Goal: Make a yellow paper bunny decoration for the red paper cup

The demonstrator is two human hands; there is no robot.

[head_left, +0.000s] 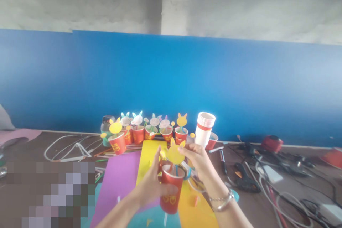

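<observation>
A red paper cup [173, 205] with yellow printing stands upright in my left hand [151, 185], whose thumb and fingers wrap its left side. From the cup rises a yellow paper animal head [175, 154] with two pointed ears. My right hand [199, 160] pinches this head at its upper right edge. A blue strip [189, 174] curves out at the cup's right rim. Under the cup, a thin white stick [165, 219] shows. Purple paper [121, 174], yellow paper [148, 151] and teal paper [137, 217] lie beneath my hands.
Several finished-looking red cups [138, 134] with paper animal heads line the back by the blue partition [160, 78]. A stack of white cups [205, 128] stands right of them. A black glue gun [244, 178] and tangled cables [280, 192] lie right. White cables [77, 151] lie left.
</observation>
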